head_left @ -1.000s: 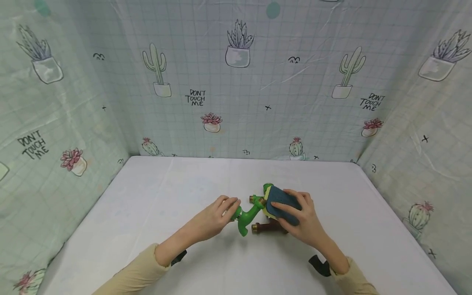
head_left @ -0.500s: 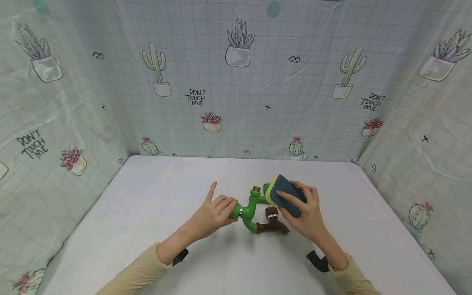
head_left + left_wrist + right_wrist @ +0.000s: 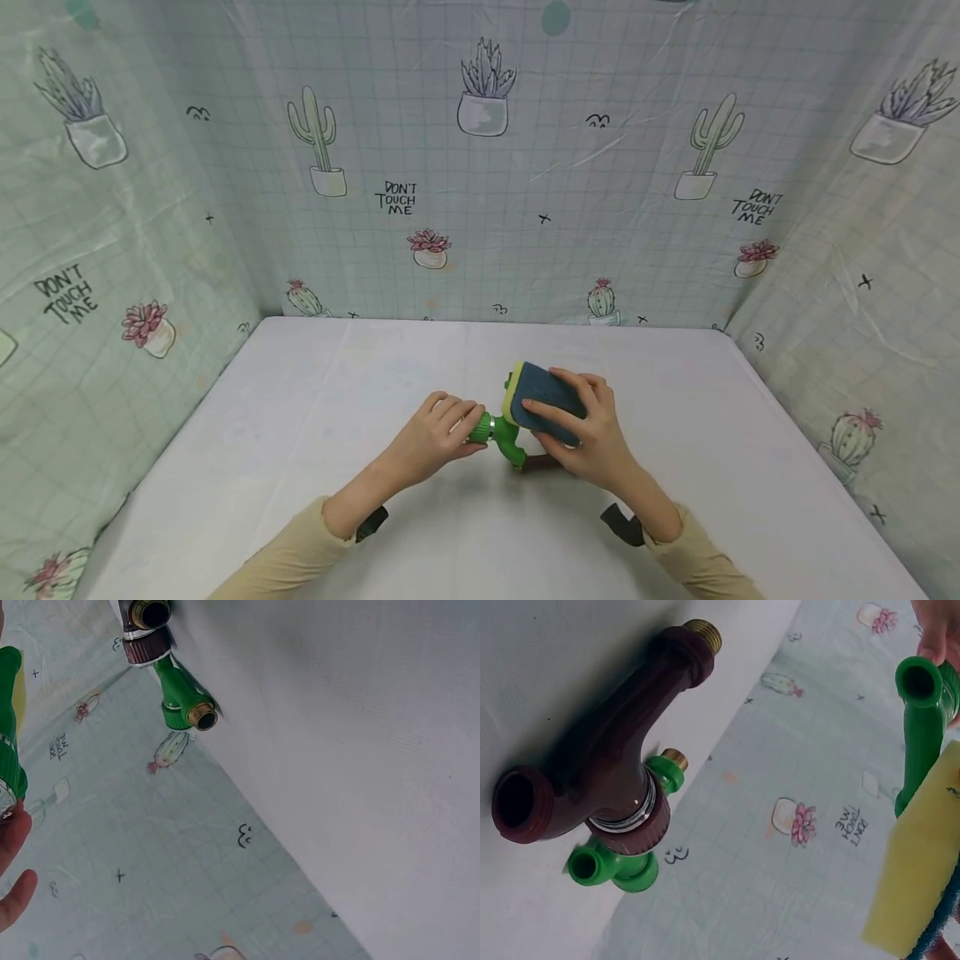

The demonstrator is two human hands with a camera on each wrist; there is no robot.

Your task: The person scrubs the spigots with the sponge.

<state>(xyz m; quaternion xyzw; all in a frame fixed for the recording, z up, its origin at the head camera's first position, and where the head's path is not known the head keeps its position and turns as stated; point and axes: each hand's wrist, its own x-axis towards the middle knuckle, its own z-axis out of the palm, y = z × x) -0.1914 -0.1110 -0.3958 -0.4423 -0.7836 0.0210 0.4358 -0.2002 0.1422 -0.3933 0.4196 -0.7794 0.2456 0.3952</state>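
In the head view my left hand (image 3: 431, 440) grips the knob end of a green faucet (image 3: 507, 440), which is held above the table. My right hand (image 3: 592, 433) holds a sponge (image 3: 551, 398), blue on one face and yellow on the other, against the upper part of that faucet and hides it. In the right wrist view the yellow side of the sponge (image 3: 911, 862) meets the green faucet (image 3: 922, 735). At the left wrist view's edge, fingers (image 3: 11, 836) of my left hand hold the faucet (image 3: 9, 712).
A brown faucet (image 3: 622, 742) lies on the white table (image 3: 525, 907) with a second green faucet (image 3: 604, 864) beyond it; in the head view the brown one (image 3: 542, 462) is mostly behind the sponge and my right hand. Patterned cloth (image 3: 480, 225) hangs behind and at the sides.
The held green faucet has been turned, its outlet now pointing down to the right. The sponge moved right, then back left onto the faucet. My left index finger rose and came back down.
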